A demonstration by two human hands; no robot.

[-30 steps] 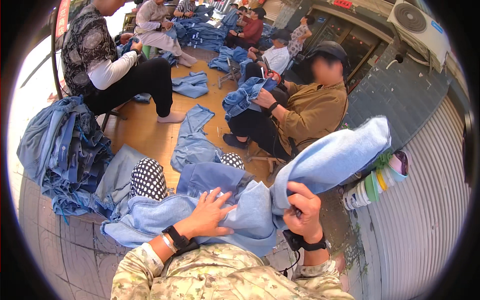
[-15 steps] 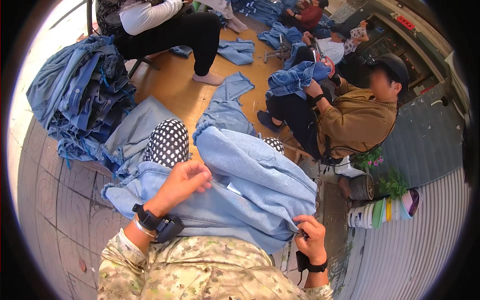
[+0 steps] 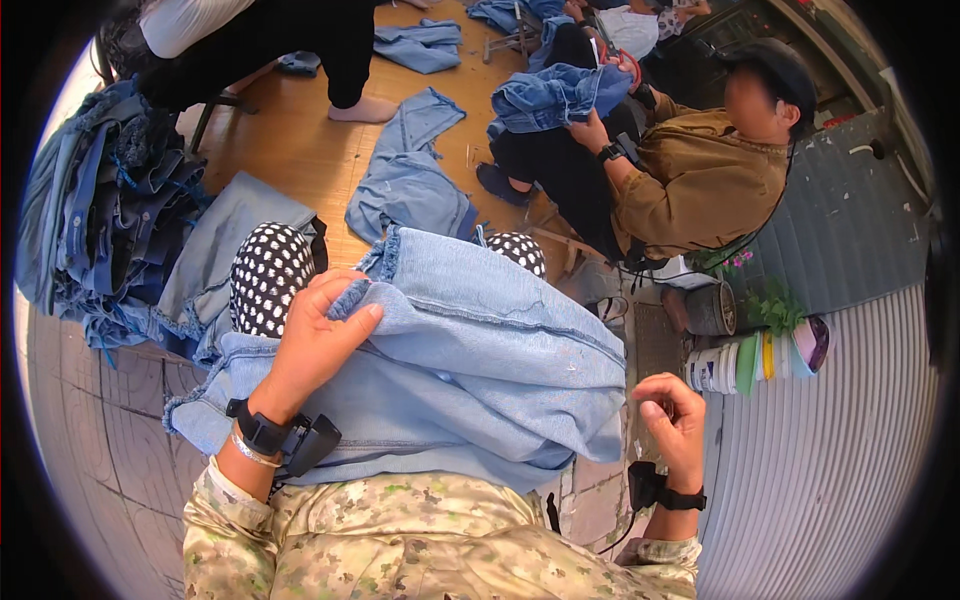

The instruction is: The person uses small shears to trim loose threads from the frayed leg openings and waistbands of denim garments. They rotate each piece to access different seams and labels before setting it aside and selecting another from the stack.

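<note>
Light blue jeans (image 3: pixel 480 380) lie across my lap, over knees in black-and-white dotted fabric (image 3: pixel 268 270). My left hand (image 3: pixel 320 335) pinches the frayed hem of a leg, its thumb on top. Just off the denim's right edge, my right hand (image 3: pixel 675 430) is raised with fingers curled; whatever lies inside them is too small or hidden to make out. Both wrists carry black straps with small devices.
A co-worker in brown (image 3: pixel 700 180) works on denim at the right; another person's dark-trousered leg (image 3: pixel 340 60) is upper left. A jeans pile (image 3: pixel 100 210) stands left. Loose jeans (image 3: pixel 400 160) lie on the wooden boards (image 3: pixel 250 140). Buckets (image 3: pixel 740 360) and plants stand right.
The raised leg of the jeans has come down flat over my lap. My left hand has moved up onto its hem; my right hand has let go of the denim and moved right.
</note>
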